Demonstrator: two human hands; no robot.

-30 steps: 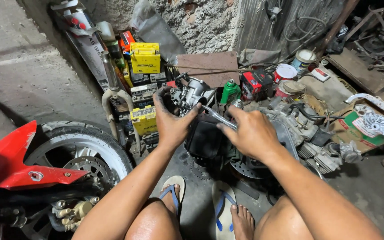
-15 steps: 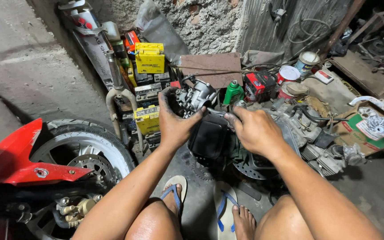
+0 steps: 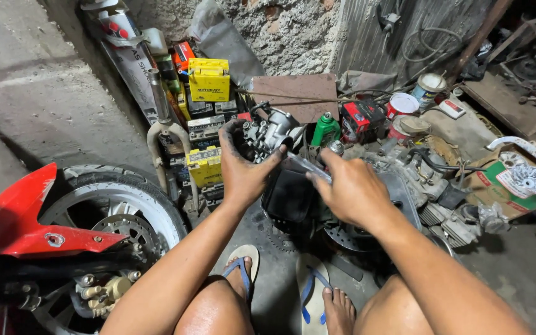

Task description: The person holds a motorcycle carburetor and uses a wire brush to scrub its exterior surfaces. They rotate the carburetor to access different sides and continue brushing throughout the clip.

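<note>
My left hand [image 3: 241, 162] grips a grey metal carburetor [image 3: 267, 131], its fingers dark with grease. My right hand [image 3: 347, 188] is closed on a metal tool [image 3: 308, 166] whose shaft points at the carburetor; a silver knob sticks up above the fist. Both hands hover over a black plastic tub [image 3: 290, 196] on the concrete floor. My knees and sandalled feet [image 3: 310, 295] show at the bottom of the view.
A motorcycle front wheel [image 3: 114, 217] with a red fender [image 3: 23, 218] stands at the left. Yellow and black batteries [image 3: 208, 79] are stacked by the wall beside a fork leg [image 3: 158, 118]. Engine parts [image 3: 442, 205], a green bottle [image 3: 326, 128], cans and cardboard lie at the right.
The view has shifted slightly. My right hand has turned and drawn back a little with the tool, while my left hand keeps the carburetor in place.
</note>
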